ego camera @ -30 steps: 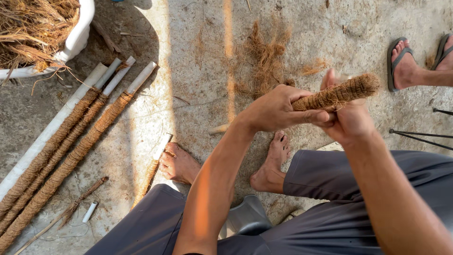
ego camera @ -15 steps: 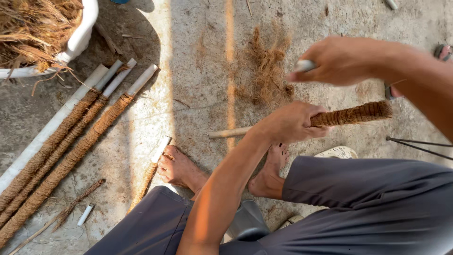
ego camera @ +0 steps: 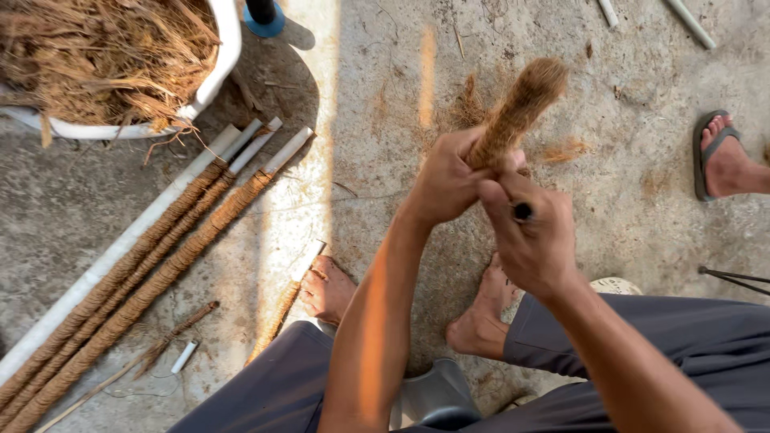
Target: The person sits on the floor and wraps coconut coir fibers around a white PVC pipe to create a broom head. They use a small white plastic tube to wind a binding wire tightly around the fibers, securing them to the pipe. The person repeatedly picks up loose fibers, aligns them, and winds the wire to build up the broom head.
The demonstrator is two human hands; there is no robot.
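Concrete floor fills the view, its edges cut off on all sides. Grey trousers run out of frame at the bottom, hiding part of a grey stool between the knees. At top left a white tub, cropped by the frame, holds a heap of dry brown fibre. Beside it long poles wrapped in fibre lie side by side, white ends bare, lower ends cut off. One more pole is partly hidden behind the trousers. Another person's sandalled foot shows at the right edge. Above the person's bare feet, the left hand is clamped round a fibre-wrapped stick held tilted up over the floor. The right hand is closed just below, on something small and dark, too hidden to tell. The stick's lower end is covered by both hands.
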